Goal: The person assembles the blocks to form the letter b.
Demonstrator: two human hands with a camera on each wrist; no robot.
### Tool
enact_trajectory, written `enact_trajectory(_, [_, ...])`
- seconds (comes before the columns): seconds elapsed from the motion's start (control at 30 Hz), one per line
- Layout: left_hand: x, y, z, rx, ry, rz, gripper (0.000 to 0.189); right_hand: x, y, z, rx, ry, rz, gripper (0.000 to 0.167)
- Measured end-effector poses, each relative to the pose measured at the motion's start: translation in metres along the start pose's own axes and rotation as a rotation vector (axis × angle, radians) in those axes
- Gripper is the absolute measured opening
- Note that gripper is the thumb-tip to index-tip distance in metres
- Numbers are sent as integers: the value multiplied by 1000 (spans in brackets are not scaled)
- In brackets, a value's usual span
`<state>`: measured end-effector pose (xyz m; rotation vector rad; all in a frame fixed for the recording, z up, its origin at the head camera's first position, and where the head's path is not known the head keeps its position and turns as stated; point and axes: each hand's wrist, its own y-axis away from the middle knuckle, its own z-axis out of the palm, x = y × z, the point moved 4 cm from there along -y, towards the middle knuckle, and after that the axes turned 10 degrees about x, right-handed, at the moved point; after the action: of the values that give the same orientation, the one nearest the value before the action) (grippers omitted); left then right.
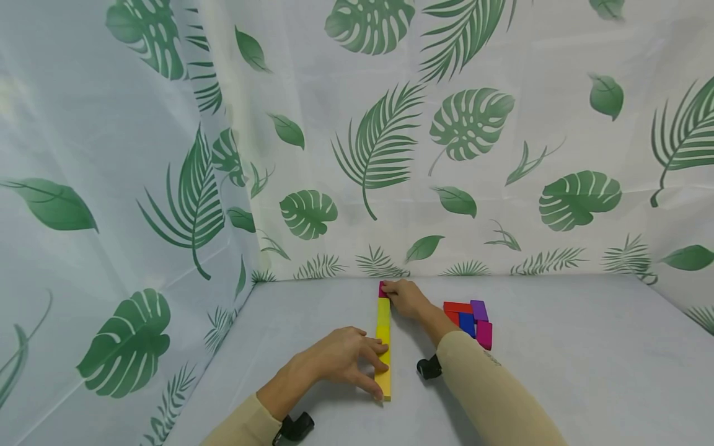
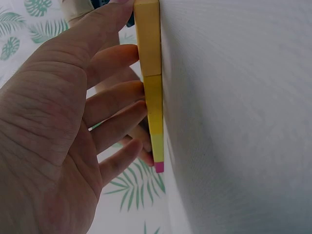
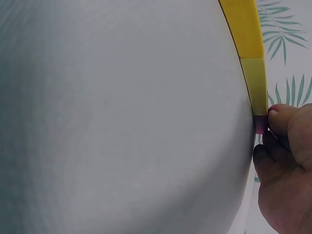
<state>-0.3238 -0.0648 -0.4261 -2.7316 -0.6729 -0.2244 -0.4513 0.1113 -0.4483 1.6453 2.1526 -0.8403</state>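
A straight row of blocks runs away from me: an orange-yellow block [image 1: 383, 385] nearest, then a yellow block [image 1: 382, 334], a light yellow block [image 1: 383, 311] and a small magenta block [image 1: 382, 290] at the far end. My left hand [image 1: 341, 356] lies along the row's left side, fingers spread and fairly straight, their tips touching the yellow blocks. Its thumb is at the near end. At the far end my right hand [image 1: 409, 301] pinches the magenta block, seen close in the right wrist view between thumb [image 3: 280, 117] and fingers.
Right of the row, beside my right forearm, lies a flat cluster of blocks: red blocks [image 1: 457, 306], a blue block [image 1: 467, 324], a purple block [image 1: 478, 310] and another magenta block [image 1: 484, 334]. A leaf-patterned curtain [image 1: 390, 235] borders the white table [image 1: 586, 359] at the back and left.
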Motion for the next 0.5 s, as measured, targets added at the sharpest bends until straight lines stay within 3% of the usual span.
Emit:
enact_trajectory(0.3, [0,0,0,2,0,-1,50,2,-1,3,-11,-14,36,36])
enact_trajectory(0.5, [0,0,0,2,3,1,50,2,-1,2,-11,4,17,36])
